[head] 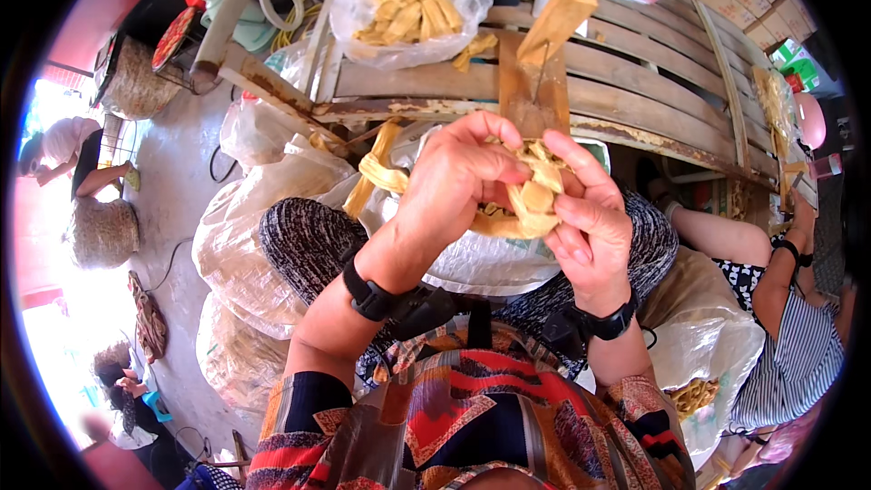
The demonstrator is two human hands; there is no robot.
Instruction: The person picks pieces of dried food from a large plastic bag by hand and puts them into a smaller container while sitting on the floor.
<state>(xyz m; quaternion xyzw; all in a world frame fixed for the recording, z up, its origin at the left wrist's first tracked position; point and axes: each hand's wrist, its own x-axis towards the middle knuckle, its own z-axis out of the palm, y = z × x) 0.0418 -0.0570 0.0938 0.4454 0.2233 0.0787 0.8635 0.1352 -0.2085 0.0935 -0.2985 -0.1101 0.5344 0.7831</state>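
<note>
Both hands meet above my lap around a pale yellow, folded fibrous strip (534,201); its exact material I cannot tell. My left hand (463,173) pinches it from the left, thumb and fingertips together. On the other side, my right hand (588,211) grips its edge between thumb and fingers. A longer yellow strip (381,173) hangs left of my left wrist, bent over itself. Under the hands, a white plastic sack (490,262) covers my lap. Just beyond them, a wooden board (534,92) with a thin metal spike lies on the slatted bench.
A plastic bag of yellow pieces (408,3) stands on the slatted wooden bench (422,82). A wooden block (558,20) rises beside the spike. Full plastic sacks (265,218) crowd my left. A co-worker (782,347) sits close on my right; other people are at far left.
</note>
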